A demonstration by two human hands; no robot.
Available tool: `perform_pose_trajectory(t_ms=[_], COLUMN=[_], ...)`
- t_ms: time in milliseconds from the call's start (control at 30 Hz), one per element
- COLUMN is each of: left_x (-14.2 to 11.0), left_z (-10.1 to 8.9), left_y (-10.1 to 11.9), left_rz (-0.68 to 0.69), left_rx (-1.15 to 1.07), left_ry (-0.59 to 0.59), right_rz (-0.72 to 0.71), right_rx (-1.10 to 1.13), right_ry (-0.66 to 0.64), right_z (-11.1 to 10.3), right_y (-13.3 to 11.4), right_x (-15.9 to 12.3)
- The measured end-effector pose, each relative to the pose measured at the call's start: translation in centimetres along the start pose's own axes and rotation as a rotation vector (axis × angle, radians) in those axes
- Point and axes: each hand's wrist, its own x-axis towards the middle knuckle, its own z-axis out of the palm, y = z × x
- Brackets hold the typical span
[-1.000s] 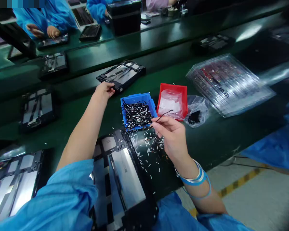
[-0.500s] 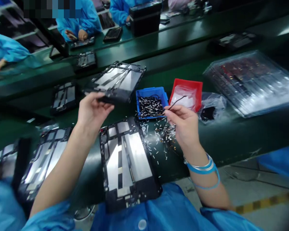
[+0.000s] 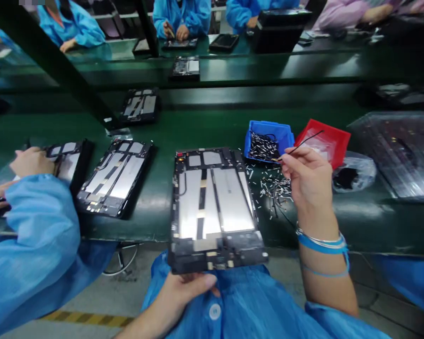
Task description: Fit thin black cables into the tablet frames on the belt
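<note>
My left hand (image 3: 185,296) grips the near edge of a black tablet frame (image 3: 212,207), which overhangs the bench front above my blue gown. Silver panels and black strips fill the frame. My right hand (image 3: 307,183) pinches a thin black cable (image 3: 305,142) between thumb and fingers, its tip over the blue bin (image 3: 268,126). That bin holds a heap of short black cables with white ends. Many loose pieces (image 3: 275,188) lie scattered on the green bench just below my right hand.
A red tray (image 3: 325,141), a plastic bag (image 3: 353,173) and stacked clear trays (image 3: 392,155) stand to the right. Other tablet frames (image 3: 115,179) lie on the bench at left, where a co-worker's hand (image 3: 31,162) rests on one. More workers sit across the line.
My left hand has moved from the far side of the bench down to the near edge, and now holds a frame there. The view has swung left. My right hand keeps the cable.
</note>
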Motion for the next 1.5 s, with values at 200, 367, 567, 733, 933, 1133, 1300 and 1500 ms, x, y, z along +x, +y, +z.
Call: perform_pose_trajectory(t_ms=[200,367,567,733,933,1133,1300,1500], left_x=[1.1,0.2,2.9,4.9,4.8,4.9,5.3,5.5], left_z=[-2.0,-4.9,-7.3,-7.8,-7.6,-7.7,-7.8,-7.6], left_y=[2.0,5.6,5.1,4.5,5.1,5.7,6.3,5.7], left_rz=[-0.093,0.494,1.215,1.307,1.343,1.413,1.413,1.405], left_rx=[0.243,0.44,1.053,1.298,1.418,1.53,1.527,1.378], left_ry=[-0.789,-0.769,0.224,0.199,0.212,0.265,0.225,0.177], right_rz=[0.158,0.313,0.387,0.306,0.171,0.156,0.121,0.149], right_rx=[-0.161,-0.298,-0.478,-0.582,-0.654,-0.69,-0.719,-0.68], right_ry=[-0.374,-0.67,-0.816,-0.783,-0.779,-0.798,-0.791,-0.854], right_z=[5.4,9.7,11.0,11.0,10.9,10.9,10.7,10.9], right_y=[-3.2,-3.5,-2.6,-2.8,-2.8,-3.1,-3.6,-3.1], right_x=[-4.2,-6.4,-7.1,-7.8,-8.4,-8.4,-7.7,-6.3])
